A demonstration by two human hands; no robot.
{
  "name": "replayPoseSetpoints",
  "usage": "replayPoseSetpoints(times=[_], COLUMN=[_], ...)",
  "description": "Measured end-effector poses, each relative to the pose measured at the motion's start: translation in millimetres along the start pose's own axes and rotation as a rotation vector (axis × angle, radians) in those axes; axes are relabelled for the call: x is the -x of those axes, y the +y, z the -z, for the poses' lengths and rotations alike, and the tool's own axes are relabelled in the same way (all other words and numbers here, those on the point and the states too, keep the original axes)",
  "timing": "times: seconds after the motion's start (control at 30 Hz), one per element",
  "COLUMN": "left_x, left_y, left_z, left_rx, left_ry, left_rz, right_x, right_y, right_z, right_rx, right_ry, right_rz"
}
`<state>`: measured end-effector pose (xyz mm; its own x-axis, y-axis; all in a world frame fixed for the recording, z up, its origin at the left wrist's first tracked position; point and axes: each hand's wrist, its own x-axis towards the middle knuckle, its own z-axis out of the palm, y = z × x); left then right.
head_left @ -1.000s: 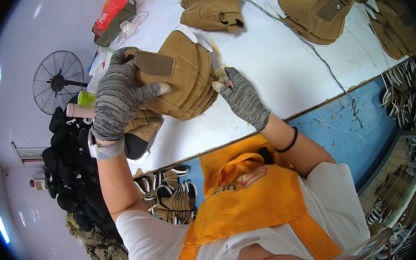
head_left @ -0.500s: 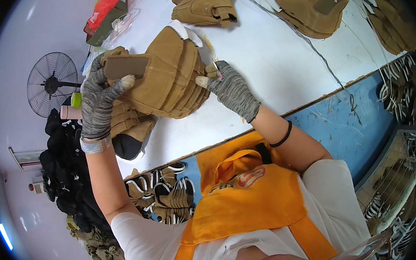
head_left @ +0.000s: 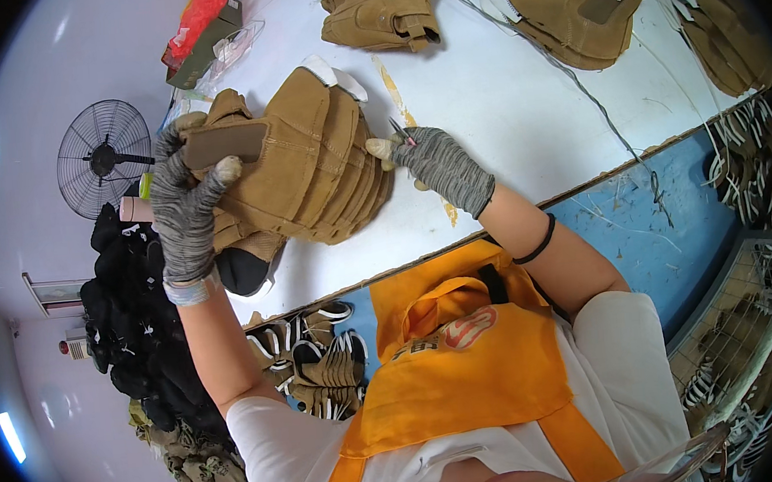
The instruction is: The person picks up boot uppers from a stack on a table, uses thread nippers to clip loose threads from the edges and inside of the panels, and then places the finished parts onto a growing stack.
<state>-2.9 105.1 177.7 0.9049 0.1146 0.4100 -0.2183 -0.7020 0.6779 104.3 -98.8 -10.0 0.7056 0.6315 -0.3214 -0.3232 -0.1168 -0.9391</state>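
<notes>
hands apart: left hand [head_left: 186,211] clamped on stacked brown uppers [head_left: 303,170] over table [head_left: 504,132]; right hand [head_left: 442,166] closed round snips [head_left: 401,131], beside uppers' edge. stack could fan out if left grip loosens; exposed blade tips might nick suede.

Logo [head_left: 470,328], lettering [head_left: 412,347] on orange apron [head_left: 480,392]

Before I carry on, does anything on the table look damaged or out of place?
Yes: a yellowish-brown streak breaks the white tabletop beside the right hand, like wear or a stain; I can't tell which.
</notes>
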Motion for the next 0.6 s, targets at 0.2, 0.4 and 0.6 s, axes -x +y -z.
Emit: replayPoseSetpoints(times=[0.2, 0.4, 0.6], left_x=[10, 25, 42], left_y=[-35, -43, -27], left_z=[12, 5, -1], left_rx=[0.213, 0.309, 0.233], left_ry=[0.203, 0.252, 0.229], left_rz=[0.095, 0.17, 0.106], right_x=[9, 11, 17], right_y=[-16, -13, -15], right_z=[0, -16, -24], right_rx=[-0.052, -0.504, -0.321], right_ry=[-0.018, -0.031, -0.021], right_rz=[0.139, 0.216, 0.523])
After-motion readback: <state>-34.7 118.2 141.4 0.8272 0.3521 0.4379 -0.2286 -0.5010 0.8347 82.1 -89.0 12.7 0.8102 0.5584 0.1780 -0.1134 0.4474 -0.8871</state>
